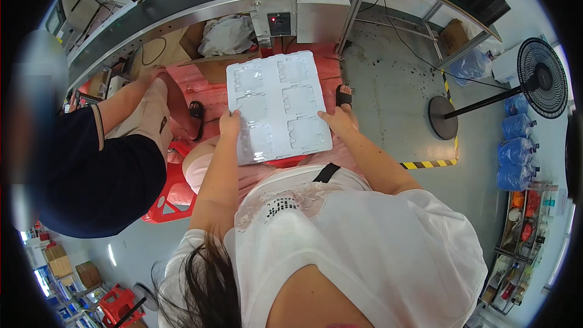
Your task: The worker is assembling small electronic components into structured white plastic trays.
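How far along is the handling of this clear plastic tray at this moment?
Done: the clear plastic tray is lifted and held flat over the lap. In hand: the left hand grips its near left edge, the right hand its right edge. Left: all six pockets look empty, and it sits short of the conveyor ahead.

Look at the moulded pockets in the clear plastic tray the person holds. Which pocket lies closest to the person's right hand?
The pocket at the tray's near right corner, beside the right hand gripping that edge. The other pockets lie farther up the tray or toward the left hand.
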### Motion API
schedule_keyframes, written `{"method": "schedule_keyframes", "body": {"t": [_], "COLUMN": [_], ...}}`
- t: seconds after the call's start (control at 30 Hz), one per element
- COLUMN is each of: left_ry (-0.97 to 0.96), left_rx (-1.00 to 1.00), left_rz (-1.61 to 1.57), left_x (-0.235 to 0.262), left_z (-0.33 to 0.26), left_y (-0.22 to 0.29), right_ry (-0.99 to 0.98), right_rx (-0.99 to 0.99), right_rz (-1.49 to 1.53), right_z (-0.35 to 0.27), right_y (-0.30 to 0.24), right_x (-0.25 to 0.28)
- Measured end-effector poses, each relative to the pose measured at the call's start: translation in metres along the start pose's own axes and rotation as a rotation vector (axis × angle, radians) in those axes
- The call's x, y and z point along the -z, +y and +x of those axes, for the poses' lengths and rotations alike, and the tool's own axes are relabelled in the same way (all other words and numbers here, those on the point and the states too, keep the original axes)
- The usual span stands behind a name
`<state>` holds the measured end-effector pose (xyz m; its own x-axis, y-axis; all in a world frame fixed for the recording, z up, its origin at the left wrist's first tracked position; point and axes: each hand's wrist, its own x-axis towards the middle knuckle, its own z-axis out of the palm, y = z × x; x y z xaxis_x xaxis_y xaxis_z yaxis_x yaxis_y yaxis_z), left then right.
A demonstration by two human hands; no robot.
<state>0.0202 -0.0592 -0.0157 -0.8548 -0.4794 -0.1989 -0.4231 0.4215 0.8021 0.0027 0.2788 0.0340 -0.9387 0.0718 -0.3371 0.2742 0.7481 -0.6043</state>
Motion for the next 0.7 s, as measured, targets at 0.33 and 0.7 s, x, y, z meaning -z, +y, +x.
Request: {"method": "schedule_keyframes", "body": {"t": [0.33, 0.7], "left_ry": [0.018, 0.145], "left_rx": [-0.071, -0.017], "left_rz": [-0.084, 0.358], "left_x": [0.002, -0.008], "left_z": [0.003, -0.041], "left_y": [0.007, 0.025], "right_ry": [-0.218, 0.699], "right_rx": [-0.110, 0.357], "right_rz": [0.387, 0.240], "right_z": [0.032, 0.244], "right_y": [0.008, -0.084], "right_x": [0.002, 0.275]}}
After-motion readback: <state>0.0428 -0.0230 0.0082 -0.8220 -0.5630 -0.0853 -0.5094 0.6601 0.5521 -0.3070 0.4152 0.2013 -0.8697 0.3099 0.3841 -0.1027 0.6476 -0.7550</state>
